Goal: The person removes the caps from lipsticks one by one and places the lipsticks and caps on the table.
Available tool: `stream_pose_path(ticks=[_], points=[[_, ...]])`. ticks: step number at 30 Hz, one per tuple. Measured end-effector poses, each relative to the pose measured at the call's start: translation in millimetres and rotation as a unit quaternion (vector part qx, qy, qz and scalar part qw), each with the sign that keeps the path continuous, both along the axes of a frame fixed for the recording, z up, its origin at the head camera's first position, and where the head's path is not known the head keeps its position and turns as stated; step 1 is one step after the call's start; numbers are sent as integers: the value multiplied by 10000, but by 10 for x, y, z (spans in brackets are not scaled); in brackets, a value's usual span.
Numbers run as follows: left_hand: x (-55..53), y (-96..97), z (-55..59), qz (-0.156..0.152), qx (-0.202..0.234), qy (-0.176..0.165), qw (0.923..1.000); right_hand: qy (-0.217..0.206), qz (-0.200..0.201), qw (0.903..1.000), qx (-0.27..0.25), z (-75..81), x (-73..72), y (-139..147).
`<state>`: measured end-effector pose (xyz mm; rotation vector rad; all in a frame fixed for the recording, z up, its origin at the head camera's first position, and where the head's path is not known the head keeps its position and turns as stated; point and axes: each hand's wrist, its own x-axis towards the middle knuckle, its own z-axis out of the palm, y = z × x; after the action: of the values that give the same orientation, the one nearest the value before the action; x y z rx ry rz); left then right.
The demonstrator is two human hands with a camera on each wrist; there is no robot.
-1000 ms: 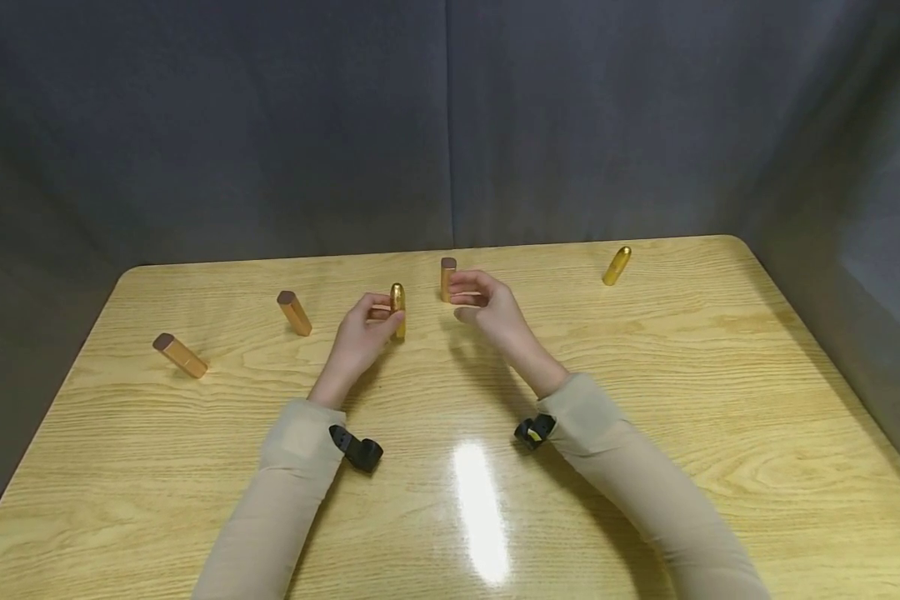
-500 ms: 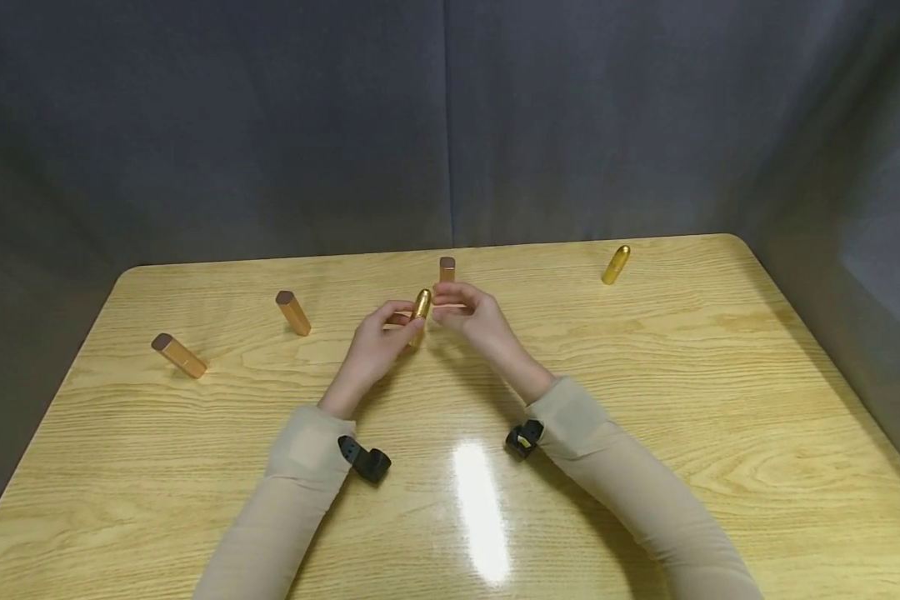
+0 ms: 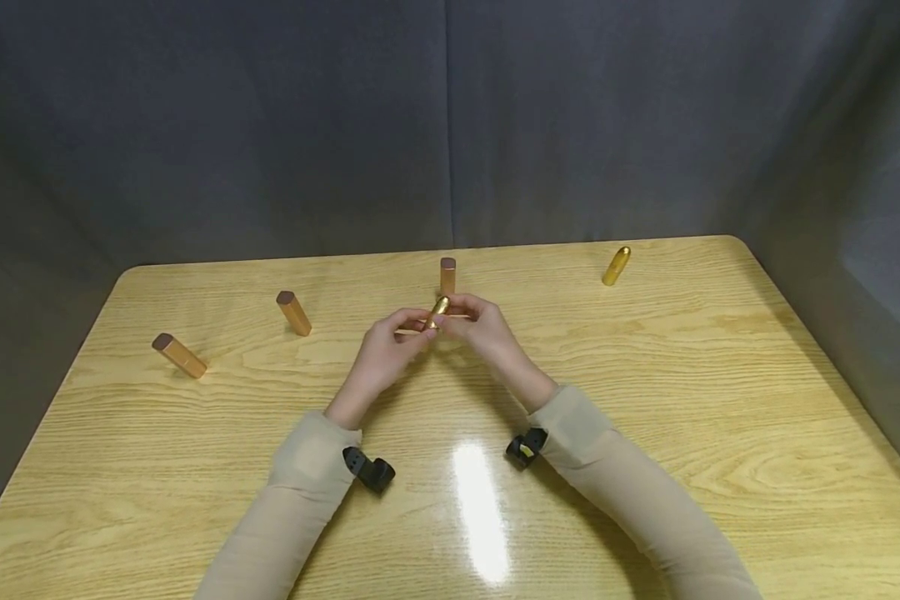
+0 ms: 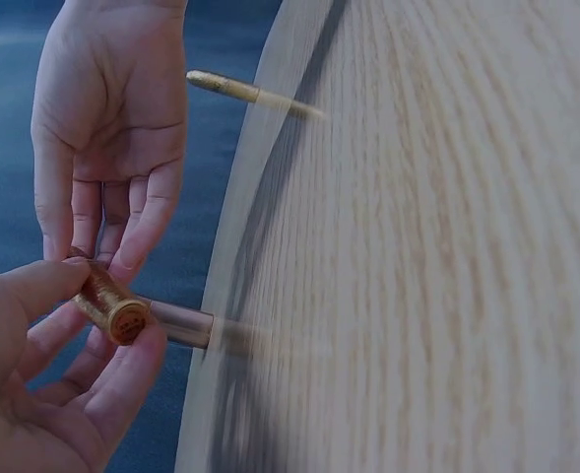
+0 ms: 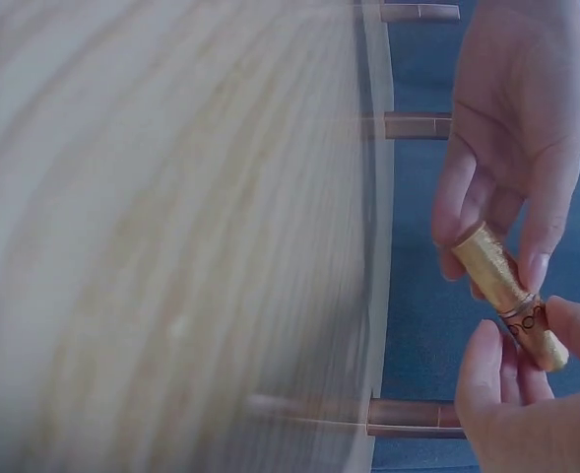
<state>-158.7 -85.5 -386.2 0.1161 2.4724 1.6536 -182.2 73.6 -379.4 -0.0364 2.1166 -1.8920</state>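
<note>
A gold, bullet-shaped lipstick tube (image 3: 440, 307) is held tilted above the table between both hands. My left hand (image 3: 384, 353) pinches it near its flat base, which shows a round label in the left wrist view. My right hand (image 3: 497, 336) has thumb and fingers on the rounded cap end. In the right wrist view the gold lipstick (image 5: 494, 269) shows a thin band and dark looped marks near the cap. Just behind the hands stands a copper lipstick tube (image 3: 447, 275) with a dark flat top, its lower part hidden.
Two more copper tubes, a nearer one (image 3: 182, 357) and a farther one (image 3: 295, 314), stand on the left of the wooden table (image 3: 690, 417). A second gold tube (image 3: 616, 267) stands at the back right. A dark curtain (image 3: 307, 125) hangs behind the table.
My left hand has carried the gold lipstick rightward and tilted it. The right hand has come left and down from beside the copper tube and taken the cap end.
</note>
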Motion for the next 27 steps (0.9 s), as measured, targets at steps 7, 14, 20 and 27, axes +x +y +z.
stream_pose_path(ticks=[7, 14, 20, 27], points=[[37, 50, 6, -24, -64, 163, 9998, 73, -174, 9997, -182, -17, 41, 7], [76, 108, 8, 175, -32, 173, 9997, 162, -308, 9988, -331, -24, 82, -6], [98, 142, 24, 318, -48, 284, 9991, 200, -427, 9979, -447, -11, 90, -9], [86, 148, 32, 212, 130, 184, 9995, 95, -516, 9973, -506, 2, 82, 11]])
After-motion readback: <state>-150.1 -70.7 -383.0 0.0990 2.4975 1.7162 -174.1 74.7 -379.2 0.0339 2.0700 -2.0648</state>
